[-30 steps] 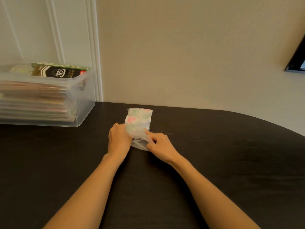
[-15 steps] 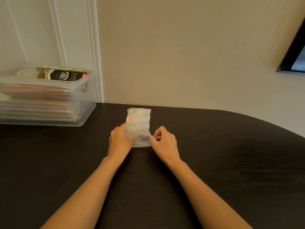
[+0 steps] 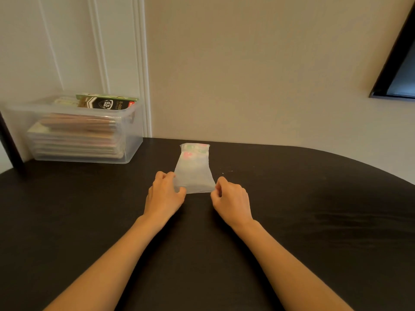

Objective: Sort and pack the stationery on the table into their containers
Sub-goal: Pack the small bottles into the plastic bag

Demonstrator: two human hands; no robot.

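**Dark table [image 3: 314, 221], pouch [image 3: 194, 169] pinched at both near corners**

Beige wall [image 3: 247, 63] and white panelled trim rise behind the black tabletop, whose far edge curves away to the right. A dark-framed panel [image 3: 395, 70] cuts into the upper right corner. At the table's far left stands a clear plastic bin [image 3: 132, 140] holding a stack of flat packets. A green-and-black pack [image 3: 107, 103] marked 0.5 mm lies on top. Near the middle the translucent pouch lies flat on the table, with pink and green shapes at its far end. The left hand [image 3: 162, 196] grips its near left corner, fingers curled. The right hand [image 3: 231, 198] pinches the near right corner. The hands are apart, with the pouch's near edge between them.
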